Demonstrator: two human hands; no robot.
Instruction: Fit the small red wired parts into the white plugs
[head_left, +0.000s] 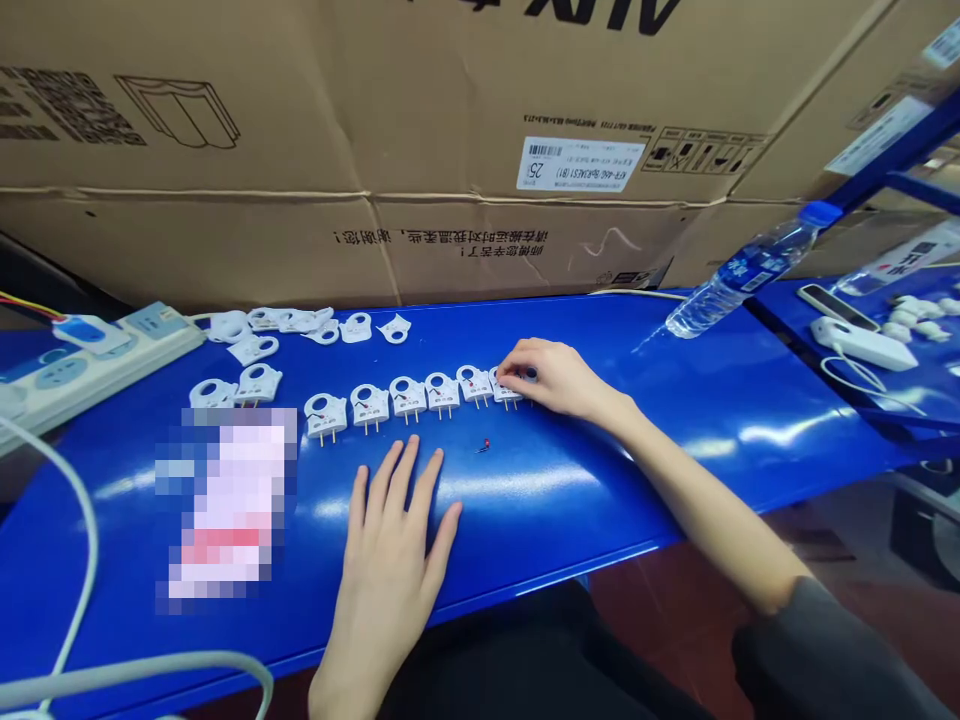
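A row of several white plug housings, each with a round hole and two metal pins, stands across the blue table. At the row's right end my right hand bends over the last housings, thumb and fingers closed in a pinch against one of them. Whatever lies between those fingertips is hidden. My left hand rests flat on the table in front of the row, fingers spread and holding nothing. A small red-tipped part with a dark lead lies between the hands.
Loose white covers lie behind the row, and two more housings stand to its left. A power strip, a blurred pink object and a white cable are left. Large cartons back the table; a water bottle leans right.
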